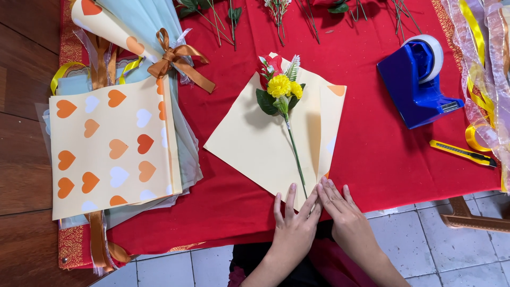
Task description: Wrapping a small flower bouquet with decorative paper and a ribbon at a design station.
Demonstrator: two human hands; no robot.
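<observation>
At the far left of the desk lies a stack of cream wrapping sheets printed with orange and white hearts (114, 146), and above it a rolled cone of the same heart paper tied with a brown satin bow (172, 56). In the middle, a plain cream sheet of wrapping paper (249, 143) sits turned like a diamond on the red cloth (382, 159), its right edge folded over. On it rests a small artificial posy of yellow and red flowers with green leaves on a thin green stem (280, 90), the stem running down toward the sheet's lower corner. Both hands meet at that corner, just below the stem's end. The left hand (294, 223) lies flat, fingers spread and pressing on the paper, gripping nothing. The right hand (345, 215) lies beside it, fingers straight and angled inward, fingertips on the folded edge, also open. Both forearms come up from the bottom edge. Further right stand a blue tape dispenser (417, 85) and a yellow utility knife (462, 152), with yellow and sheer ribbons (483, 69) at the edge. Grey floor tiles (446, 250) show below the desk.
</observation>
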